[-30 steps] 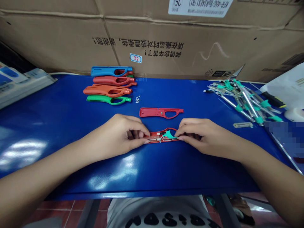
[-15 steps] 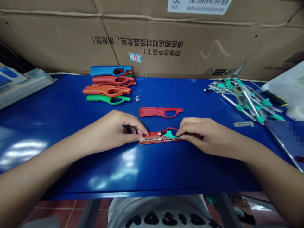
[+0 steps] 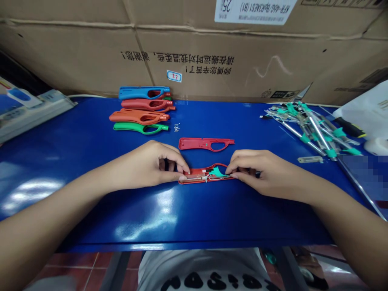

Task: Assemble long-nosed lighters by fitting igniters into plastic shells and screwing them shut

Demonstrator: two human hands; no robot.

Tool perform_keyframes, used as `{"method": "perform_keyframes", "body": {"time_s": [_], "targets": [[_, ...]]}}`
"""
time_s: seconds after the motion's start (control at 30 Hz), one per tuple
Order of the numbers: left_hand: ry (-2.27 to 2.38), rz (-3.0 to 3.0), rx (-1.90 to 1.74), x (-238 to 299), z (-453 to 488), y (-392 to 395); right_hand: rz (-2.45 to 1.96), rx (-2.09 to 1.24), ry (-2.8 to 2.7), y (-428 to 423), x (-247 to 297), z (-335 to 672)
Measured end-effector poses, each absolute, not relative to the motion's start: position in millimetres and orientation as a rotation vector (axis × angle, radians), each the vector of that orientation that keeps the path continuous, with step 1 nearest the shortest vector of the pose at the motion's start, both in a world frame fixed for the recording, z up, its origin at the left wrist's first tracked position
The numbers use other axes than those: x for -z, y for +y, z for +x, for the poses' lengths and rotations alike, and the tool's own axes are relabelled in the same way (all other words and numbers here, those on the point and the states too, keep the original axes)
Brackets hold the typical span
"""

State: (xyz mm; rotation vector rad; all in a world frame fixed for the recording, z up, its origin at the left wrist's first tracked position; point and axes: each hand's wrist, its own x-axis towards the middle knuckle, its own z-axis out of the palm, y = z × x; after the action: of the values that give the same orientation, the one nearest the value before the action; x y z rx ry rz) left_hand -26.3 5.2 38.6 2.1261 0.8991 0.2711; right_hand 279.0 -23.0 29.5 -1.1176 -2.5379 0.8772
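A red lighter casing half (image 3: 197, 171) lies open side up on the blue table, with a turquoise trigger (image 3: 218, 172), thin white wires and a clear tube (image 3: 194, 177) inside it. My left hand (image 3: 165, 165) is closed at its left end, thumb and fingertips on the casing and the tube's end. At the right end, my right hand (image 3: 254, 169) pinches the casing's narrow tip near the trigger; the fingers cover what lies there. Just beyond, a second red casing half (image 3: 190, 143) rests with its inner side up, touched by neither hand.
Blue, orange, red and green casings (image 3: 139, 117) are stacked at back left, near some tiny white pieces (image 3: 177, 127). At right lies a heap of metal rods with turquoise triggers (image 3: 315, 125), beside a screwdriver (image 3: 350, 127). A cardboard box (image 3: 194, 44) borders the back; a power strip (image 3: 39, 111) is at left.
Both hands stay at the casing's two ends with hardly any movement. The whole view has shifted slightly.
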Motion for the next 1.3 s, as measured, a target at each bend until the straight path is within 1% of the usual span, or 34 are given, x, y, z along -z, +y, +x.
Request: {"method": "perform_keyframes", "body": {"time_s": [0.13, 0.27, 0.37, 0.67, 1.1, 1.3], "targets": [[0.88, 2.448, -0.601, -36, -18, -10, -1.15, -0.874, -2.499, -23, -29, 276], [0.715, 2.707, -0.479, -27, -8, -29, -1.162, -0.853, -2.478, -24, -29, 272], [0.677, 2.782, -0.437, -21, -5, -36, -1.164, -0.808, -2.483, -25, -30, 272], [0.709, 2.756, -0.402, -15, -5, -33, -1.019, -0.745, -2.593, -27, -28, 274], [0.732, 2.668, -0.437, -8, -5, -31, -1.017, -0.602, -2.61, -25, -29, 278], [0.728, 2.683, -0.4, -8, -5, -30, -0.941, -0.602, -2.662, -27, -33, 281]]}}
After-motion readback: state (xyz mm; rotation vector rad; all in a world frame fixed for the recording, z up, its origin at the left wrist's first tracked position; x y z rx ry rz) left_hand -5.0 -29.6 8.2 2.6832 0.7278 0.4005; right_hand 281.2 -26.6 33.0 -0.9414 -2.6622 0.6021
